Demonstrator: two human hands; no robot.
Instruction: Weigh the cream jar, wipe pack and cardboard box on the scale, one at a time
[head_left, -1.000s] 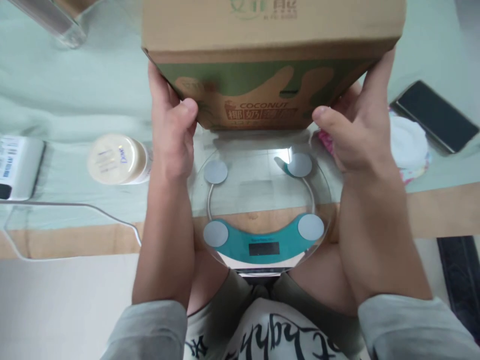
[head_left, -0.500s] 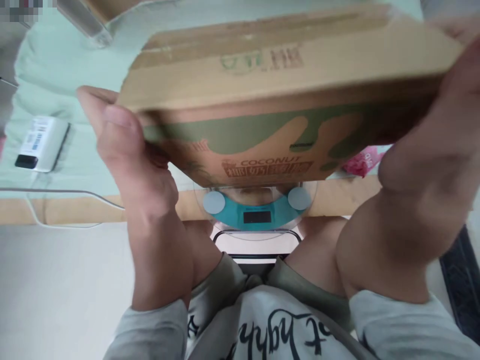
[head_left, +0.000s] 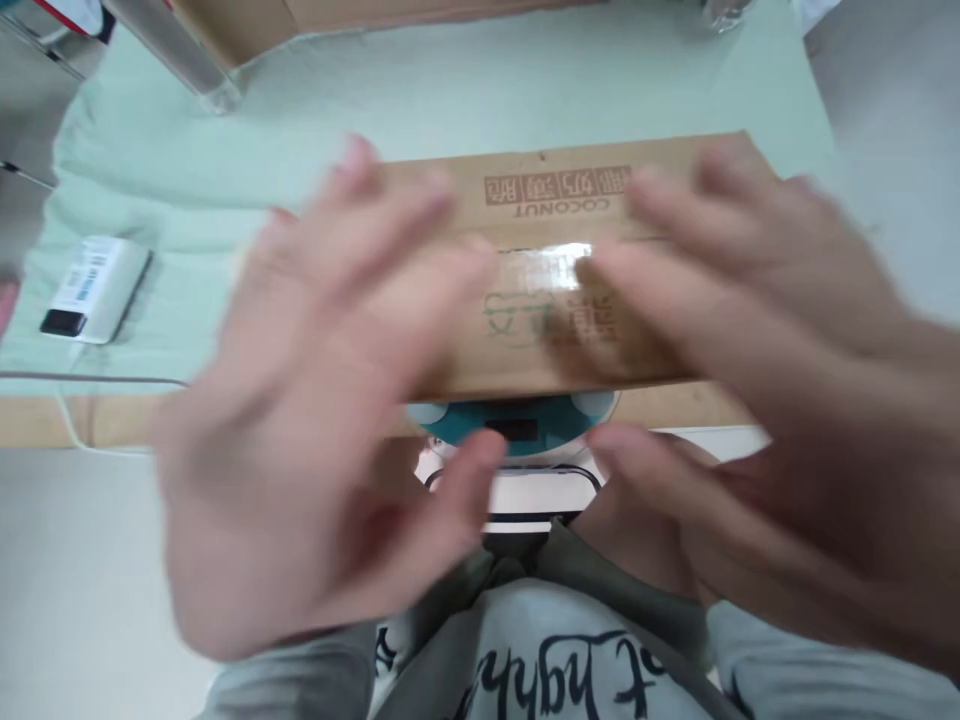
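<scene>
A cardboard coconut box (head_left: 540, 225) lies flat, its printed and taped side facing up. Under its near edge shows the teal front of a glass kitchen scale (head_left: 465, 425) with a dark display. My left hand (head_left: 315, 400) hovers over the left part of the box, blurred, with thumb and fingers apart. Over the box's right part is my right hand (head_left: 795, 360), its fingers spread too. Neither hand grips anything; whether fingertips touch the box, I cannot tell. Much of the box's left and right ends is hidden behind my hands.
A white device like a power bank (head_left: 101, 290) with a cable lies on the pale green cloth (head_left: 450, 90) at left. Behind it are a grey tube-like post (head_left: 169, 50) and a brown cardboard piece (head_left: 375, 12). The wooden table edge (head_left: 112, 420) runs in front, above my legs.
The box, earlier held up tilted between both hands, has come down flat onto the scale. My hands have let go and moved inward above it. The pink packet at right no longer shows.
</scene>
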